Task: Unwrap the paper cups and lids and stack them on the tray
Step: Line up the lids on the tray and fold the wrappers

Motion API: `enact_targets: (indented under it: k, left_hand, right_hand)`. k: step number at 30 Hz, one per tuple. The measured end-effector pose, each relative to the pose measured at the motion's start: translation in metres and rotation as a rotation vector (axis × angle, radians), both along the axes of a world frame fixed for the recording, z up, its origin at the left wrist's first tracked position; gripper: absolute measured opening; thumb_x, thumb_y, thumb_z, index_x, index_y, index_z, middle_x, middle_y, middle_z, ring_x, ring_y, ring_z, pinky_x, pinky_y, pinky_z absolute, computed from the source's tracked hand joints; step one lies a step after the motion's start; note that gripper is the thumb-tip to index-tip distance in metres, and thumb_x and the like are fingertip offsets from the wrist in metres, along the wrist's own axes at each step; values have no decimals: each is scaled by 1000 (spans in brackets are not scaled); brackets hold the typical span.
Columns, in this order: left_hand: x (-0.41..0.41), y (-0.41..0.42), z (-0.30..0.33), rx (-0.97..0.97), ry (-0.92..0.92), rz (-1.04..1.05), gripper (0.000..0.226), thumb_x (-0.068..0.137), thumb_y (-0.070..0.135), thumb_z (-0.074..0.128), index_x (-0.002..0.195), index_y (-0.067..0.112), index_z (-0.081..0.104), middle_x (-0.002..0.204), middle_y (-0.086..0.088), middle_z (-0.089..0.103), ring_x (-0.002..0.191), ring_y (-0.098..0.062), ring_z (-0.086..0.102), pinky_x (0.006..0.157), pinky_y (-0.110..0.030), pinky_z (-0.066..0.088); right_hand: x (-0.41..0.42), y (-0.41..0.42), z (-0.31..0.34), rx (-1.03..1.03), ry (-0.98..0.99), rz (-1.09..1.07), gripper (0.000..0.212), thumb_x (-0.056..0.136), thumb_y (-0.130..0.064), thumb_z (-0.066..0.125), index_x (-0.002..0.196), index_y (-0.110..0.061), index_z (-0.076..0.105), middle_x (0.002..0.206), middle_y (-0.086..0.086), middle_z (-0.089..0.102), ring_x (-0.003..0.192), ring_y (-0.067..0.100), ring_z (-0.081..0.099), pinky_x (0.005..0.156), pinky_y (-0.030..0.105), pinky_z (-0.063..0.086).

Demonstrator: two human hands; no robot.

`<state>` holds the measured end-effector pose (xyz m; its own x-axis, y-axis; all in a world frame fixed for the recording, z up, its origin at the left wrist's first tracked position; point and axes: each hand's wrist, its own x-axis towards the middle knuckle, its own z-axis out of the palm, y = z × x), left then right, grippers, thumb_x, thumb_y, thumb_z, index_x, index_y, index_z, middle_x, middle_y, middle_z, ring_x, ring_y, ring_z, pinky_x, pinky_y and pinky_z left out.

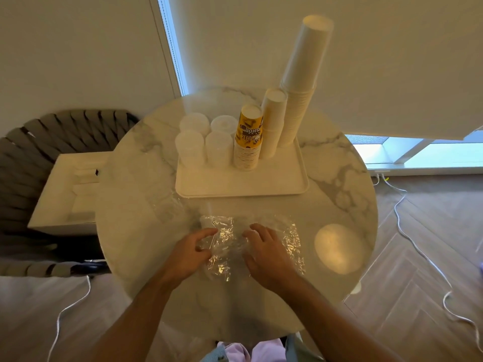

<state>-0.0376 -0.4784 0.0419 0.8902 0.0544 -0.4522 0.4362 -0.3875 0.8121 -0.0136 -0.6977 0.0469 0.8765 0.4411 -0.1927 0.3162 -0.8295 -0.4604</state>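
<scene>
The clear plastic wrap (pixel 251 244) lies crumpled on the round marble worktop (pixel 339 178), near the person's edge and just in front of the tray (pixel 235 185). The left hand (pixel 188 254) pinches the wrap's left side between thumb and curled fingers. The right hand (pixel 266 254) rests on its right side with fingers bent down onto the film; whether that grip is closed on the film cannot be told.

Handling: the wrap looks thin, very light, limp and slippery, and is likely to cling to itself and to skin. Take hold at a loose edge or gather it into a ball; a flat press will only slide it.

The tray already carries the unwrapped goods. Four stacks of translucent lids (pixel 206 142) stand at its left. A stack of yellow printed cups (pixel 248 139) stands beside them, then a short stack of white cups (pixel 273 124), and a tall stack of white cups (pixel 303 82) leaning to the right at the far right corner. All cups are mouth down. The stacks are light and easily toppled, the tall one most of all; keep sleeves and wrap away from them.

A white box (pixel 70 189) sits on a woven chair (pixel 23 158) at the left, against the worktop edge. White cables (pixel 418 252) run across the floor. Nothing stands between the hands and the tray.
</scene>
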Motion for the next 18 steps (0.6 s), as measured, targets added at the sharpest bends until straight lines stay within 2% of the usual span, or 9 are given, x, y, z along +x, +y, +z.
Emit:
enact_targets:
  k: [2,7,9,12,17,18]
  left_hand:
    - [0,1,-2,-3,2,-1,59,84,-1,68,124,42,62,130,13,62,88,-13,68,83,-30,57]
    - [2,-2,-4,-2,4,-5,58,84,-4,68,131,30,61,130,9,61,76,-3,67,70,-14,51]
    - [2,-3,-4,-11,2,-1,59,83,-6,66,130,30,61,131,7,61,72,-1,67,70,-14,52]
    - [4,-4,-5,8,2,-1,61,82,-6,66,129,34,61,130,7,61,75,-10,67,75,-23,56]
    - [5,0,-5,14,28,4,63,79,-5,70,130,32,61,121,-2,67,75,-13,65,71,-25,58]
    - [6,2,-3,23,22,7,63,79,-6,71,130,29,61,121,-1,67,72,-10,64,67,-20,56]
  right_hand:
    - [0,0,-1,-37,17,4,51,90,-24,54,140,-18,46,152,5,38,136,30,38,107,45,43]
    - [1,1,2,-109,45,6,57,91,-23,56,146,-23,39,160,1,26,144,27,26,112,45,33]
    - [3,1,0,-132,58,12,59,92,-24,56,147,-26,37,160,-1,24,145,27,24,113,44,31]
    - [4,1,-4,-154,67,19,56,93,-25,54,146,-27,36,159,-1,24,145,27,24,113,45,31]
    - [5,1,-7,-178,56,10,47,98,-32,50,143,-29,39,161,-1,23,146,27,22,114,45,30]
    - [5,0,-8,-178,57,10,46,99,-33,49,143,-30,39,161,-1,23,146,27,22,114,45,29]
